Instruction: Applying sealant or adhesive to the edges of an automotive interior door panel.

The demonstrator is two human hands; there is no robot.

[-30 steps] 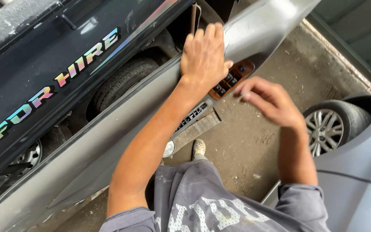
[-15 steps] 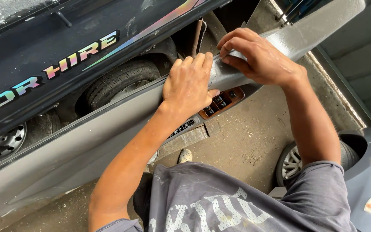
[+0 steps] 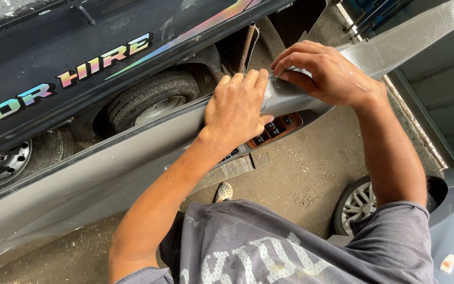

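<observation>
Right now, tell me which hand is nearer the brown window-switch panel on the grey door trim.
Left. The left hand lies flat on the grey door trim directly above the brown window-switch panel, thumb almost touching it. The right hand pinches the trim's upper edge, farther up.

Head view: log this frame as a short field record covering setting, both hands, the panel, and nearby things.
setting: outdoors, dirt ground, between parked vehicles
left hand: pressed flat on the grey door panel
right hand: fingers curled over the panel's upper edge
panel detail: brown switch cluster just below the hands
left of panel: dark vehicle with a tyre
right: silver car wheel
clothing: grey printed shirt
</observation>
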